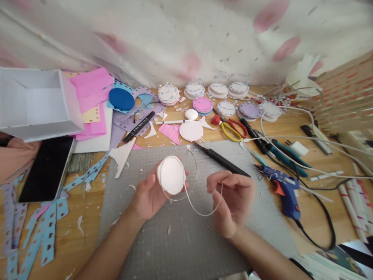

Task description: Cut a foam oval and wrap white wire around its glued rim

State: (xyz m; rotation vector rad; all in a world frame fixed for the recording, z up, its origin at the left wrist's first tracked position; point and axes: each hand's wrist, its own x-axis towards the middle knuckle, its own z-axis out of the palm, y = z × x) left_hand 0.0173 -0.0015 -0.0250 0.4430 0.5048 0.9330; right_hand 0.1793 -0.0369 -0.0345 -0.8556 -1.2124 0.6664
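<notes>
My left hand (pixel 148 194) holds a stack of white foam discs (pixel 171 175) upright above the grey cutting mat (pixel 180 241). A thin white strip (pixel 201 212) runs round the stack's edge and loops down to my right hand (pixel 230 200), which pinches its free end between thumb and fingers. The right hand is slightly blurred. Both hands hover over the middle of the mat.
A black craft knife (pixel 221 159) lies on the mat's far edge. A blue glue gun (pixel 284 188) with its cable, red-and-yellow scissors (pixel 231 128), markers and decorated foam discs (pixel 201 95) crowd the back and right. A white box (pixel 35 103) and a tablet (pixel 46 169) sit left.
</notes>
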